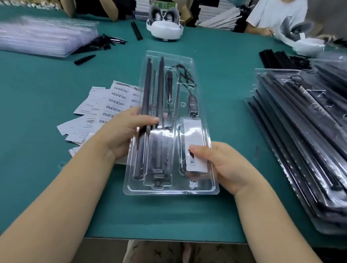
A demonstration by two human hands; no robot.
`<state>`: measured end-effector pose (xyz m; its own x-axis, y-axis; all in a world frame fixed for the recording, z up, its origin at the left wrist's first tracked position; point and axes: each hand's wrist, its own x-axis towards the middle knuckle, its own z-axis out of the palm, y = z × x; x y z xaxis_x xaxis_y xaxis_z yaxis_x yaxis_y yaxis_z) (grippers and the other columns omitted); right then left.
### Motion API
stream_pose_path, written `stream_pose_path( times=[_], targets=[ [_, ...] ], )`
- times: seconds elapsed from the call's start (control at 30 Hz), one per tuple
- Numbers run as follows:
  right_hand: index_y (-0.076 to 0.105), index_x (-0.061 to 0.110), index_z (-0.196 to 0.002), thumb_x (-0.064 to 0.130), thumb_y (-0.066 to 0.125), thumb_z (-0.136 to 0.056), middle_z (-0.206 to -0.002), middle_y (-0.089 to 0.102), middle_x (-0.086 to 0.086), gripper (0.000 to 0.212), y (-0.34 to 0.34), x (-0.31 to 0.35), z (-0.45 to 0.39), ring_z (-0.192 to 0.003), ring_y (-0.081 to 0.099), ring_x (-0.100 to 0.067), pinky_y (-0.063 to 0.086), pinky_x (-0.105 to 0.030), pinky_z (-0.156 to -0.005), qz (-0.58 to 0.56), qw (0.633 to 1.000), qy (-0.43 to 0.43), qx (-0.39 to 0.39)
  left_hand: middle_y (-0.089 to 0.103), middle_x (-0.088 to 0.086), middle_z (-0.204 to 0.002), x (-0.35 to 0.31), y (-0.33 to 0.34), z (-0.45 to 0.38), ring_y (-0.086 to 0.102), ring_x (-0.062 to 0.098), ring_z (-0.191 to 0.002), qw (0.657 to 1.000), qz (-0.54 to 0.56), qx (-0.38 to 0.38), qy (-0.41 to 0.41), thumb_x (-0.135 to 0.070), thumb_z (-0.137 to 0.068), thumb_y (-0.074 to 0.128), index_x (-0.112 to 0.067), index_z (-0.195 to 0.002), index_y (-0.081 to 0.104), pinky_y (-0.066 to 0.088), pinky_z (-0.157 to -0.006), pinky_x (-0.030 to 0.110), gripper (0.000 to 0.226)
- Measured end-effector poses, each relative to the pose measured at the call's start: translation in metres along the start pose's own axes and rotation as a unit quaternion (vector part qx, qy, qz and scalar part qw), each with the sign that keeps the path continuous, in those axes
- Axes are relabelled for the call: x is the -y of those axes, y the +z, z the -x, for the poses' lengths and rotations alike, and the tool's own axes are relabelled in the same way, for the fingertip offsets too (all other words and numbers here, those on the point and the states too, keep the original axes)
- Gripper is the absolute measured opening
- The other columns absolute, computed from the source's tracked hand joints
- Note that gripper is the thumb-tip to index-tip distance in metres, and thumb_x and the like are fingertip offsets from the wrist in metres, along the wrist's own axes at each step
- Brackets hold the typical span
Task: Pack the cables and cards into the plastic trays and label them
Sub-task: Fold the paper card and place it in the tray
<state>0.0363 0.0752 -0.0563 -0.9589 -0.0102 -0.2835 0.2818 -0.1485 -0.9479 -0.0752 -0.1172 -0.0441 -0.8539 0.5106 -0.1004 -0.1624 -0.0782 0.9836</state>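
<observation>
Fingers of the left hand (126,129) curl over the left edge of a clear tray (170,188); the right hand (225,164) pinches a card (194,136) in its right compartment. Black rods (147,85) and a cable (184,75) lie inside. Labels (110,102) sit left, on the green table (45,175).

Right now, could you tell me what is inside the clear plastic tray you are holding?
The clear plastic tray holds long black rods, a coiled black cable with its inline controller, and a white card. The right hand covers part of the card.
</observation>
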Motion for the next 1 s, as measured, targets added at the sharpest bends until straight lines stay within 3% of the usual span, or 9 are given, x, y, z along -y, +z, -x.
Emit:
stream_pose_path(
  times=[0.07,0.13,0.23,0.3,0.4,0.57,0.7,0.87,1.0],
  targets=[
    [0.075,0.008,-0.073,0.028,0.071,-0.064,-0.083,0.072,-0.014,0.022,-0.002,-0.003,0.000,-0.071,0.069,-0.024,0.059,-0.034,-0.065,-0.012,1.000,-0.022,-0.008,0.073,-0.006,-0.083,0.000,0.002,0.001,0.066,0.003,-0.071,0.999,-0.046,-0.003,0.009,-0.021,-0.080,0.063,-0.008,-0.100,0.063,0.050,-0.056,0.016,0.025],
    [0.076,0.012,-0.072,0.027,0.069,-0.068,-0.078,0.072,-0.011,0.017,-0.003,-0.005,0.002,-0.067,0.069,-0.021,0.057,-0.031,-0.059,-0.014,0.999,-0.033,0.003,0.068,-0.011,-0.082,0.001,0.001,0.000,0.060,0.001,-0.070,0.973,-0.198,-0.109,0.053,-0.037,-0.091,0.054,-0.014,-0.100,0.067,0.046,-0.058,0.021,0.028],
    [0.078,0.018,-0.077,0.024,0.067,-0.072,-0.078,0.073,-0.008,0.014,-0.006,-0.008,0.008,-0.065,0.070,-0.019,0.056,-0.028,-0.055,-0.012,0.998,-0.057,0.016,0.066,-0.012,-0.077,-0.001,-0.019,-0.002,0.054,-0.001,-0.069,0.848,-0.380,-0.328,0.171,-0.038,-0.091,0.049,-0.023,-0.093,0.068,0.042,-0.065,0.021,0.024],
    [0.077,0.013,-0.080,0.023,0.068,-0.071,-0.077,0.072,-0.009,0.017,-0.009,-0.010,0.009,-0.064,0.069,-0.020,0.056,-0.029,-0.054,-0.029,0.998,-0.063,0.009,0.068,-0.003,-0.108,-0.004,-0.045,-0.005,0.056,0.015,-0.103,0.805,-0.415,-0.399,0.146,-0.035,-0.090,0.050,-0.020,-0.115,0.064,0.041,-0.086,0.029,0.032],
    [0.068,-0.001,-0.082,0.019,0.067,-0.066,-0.070,0.069,-0.015,0.026,-0.011,-0.009,0.007,-0.056,0.066,-0.023,0.054,-0.030,-0.049,-0.101,0.994,-0.045,-0.016,0.050,0.008,-0.136,0.001,-0.077,-0.008,0.038,0.031,-0.129,0.831,-0.420,-0.365,-0.014,-0.046,-0.087,0.054,-0.020,-0.137,0.044,0.035,-0.102,0.045,0.058],
    [0.067,-0.003,-0.087,0.018,0.063,-0.068,-0.073,0.071,-0.015,0.028,-0.011,-0.007,0.007,-0.057,0.068,-0.023,0.054,-0.027,-0.049,-0.131,0.989,-0.057,-0.041,0.037,0.010,-0.147,0.012,-0.081,-0.015,0.027,0.033,-0.137,0.823,-0.493,-0.273,-0.069,-0.048,-0.091,0.051,-0.019,-0.141,0.039,0.020,-0.110,0.048,0.059],
    [0.067,-0.003,-0.092,0.018,0.061,-0.069,-0.079,0.072,-0.015,0.031,-0.011,-0.006,0.008,-0.064,0.069,-0.023,0.056,-0.028,-0.055,-0.155,0.985,-0.066,-0.041,0.048,0.006,-0.136,0.013,-0.070,-0.018,0.040,0.033,-0.124,0.840,-0.477,-0.246,-0.077,-0.048,-0.090,0.048,-0.018,-0.128,0.049,0.038,-0.100,0.045,0.048],
    [0.066,-0.003,-0.099,0.021,0.065,-0.067,-0.085,0.071,-0.016,0.041,-0.013,-0.005,0.006,-0.069,0.069,-0.025,0.058,-0.032,-0.062,-0.160,0.983,-0.074,-0.049,0.051,0.010,-0.131,0.022,-0.030,-0.027,0.045,0.031,-0.121,0.817,-0.531,-0.223,-0.020,-0.044,-0.092,0.046,-0.009,-0.126,0.051,0.037,-0.100,0.042,0.049],
    [0.066,-0.003,-0.099,0.021,0.064,-0.068,-0.085,0.071,-0.016,0.039,-0.013,-0.006,0.005,-0.069,0.069,-0.025,0.058,-0.032,-0.061,-0.160,0.983,-0.079,-0.044,0.050,0.014,-0.126,0.028,-0.009,-0.034,0.043,0.035,-0.117,0.757,-0.606,-0.244,-0.032,-0.046,-0.094,0.039,-0.008,-0.126,0.049,0.036,-0.094,0.042,0.051]
  ],
)
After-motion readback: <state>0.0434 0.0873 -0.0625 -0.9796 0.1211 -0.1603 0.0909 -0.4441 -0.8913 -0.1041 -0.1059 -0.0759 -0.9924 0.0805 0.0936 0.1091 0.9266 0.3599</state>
